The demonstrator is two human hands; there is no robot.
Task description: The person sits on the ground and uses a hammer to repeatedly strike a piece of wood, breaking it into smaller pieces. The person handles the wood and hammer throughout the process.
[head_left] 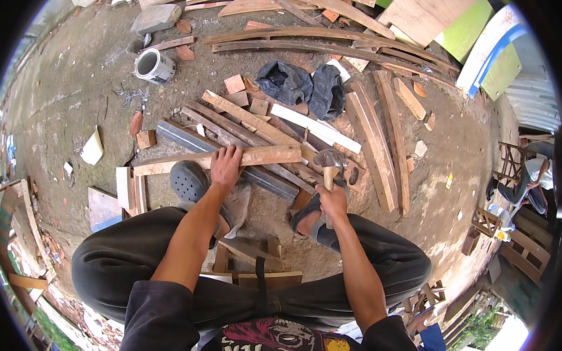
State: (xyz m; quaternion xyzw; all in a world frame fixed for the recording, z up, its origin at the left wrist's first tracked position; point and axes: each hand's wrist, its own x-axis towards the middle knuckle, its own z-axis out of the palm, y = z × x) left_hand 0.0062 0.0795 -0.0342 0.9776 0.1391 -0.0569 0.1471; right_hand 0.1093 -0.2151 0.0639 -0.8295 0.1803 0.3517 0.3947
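L hand (226,167) is gripping the plank (268,155) mid-frame, fingers curling over its far edge; R hand (333,202) is closing round the hammer (329,181) right of centre. Plank's long axis is running L–R across the frame, tilting up a touch toward the R; its R end is pointing at the hammer head, just beside it w/o touching. Hammer's handle is standing approx vertical in frame, head toward the top, butt toward the bottom.

Under the plank, a grey bar (184,137) is slanting from upper L to lower R. L clog (189,180) is sitting just below the plank, L of L hand. Beyond, wood strips are lying diagonally, w/ a white strip (316,126) running down to the R and a black bag (284,81) crumpling at upper centre. Paint can (155,66) is tipping open-mouthed at upper L on the dirt ground (62,121). A person (532,182) is sitting far R.
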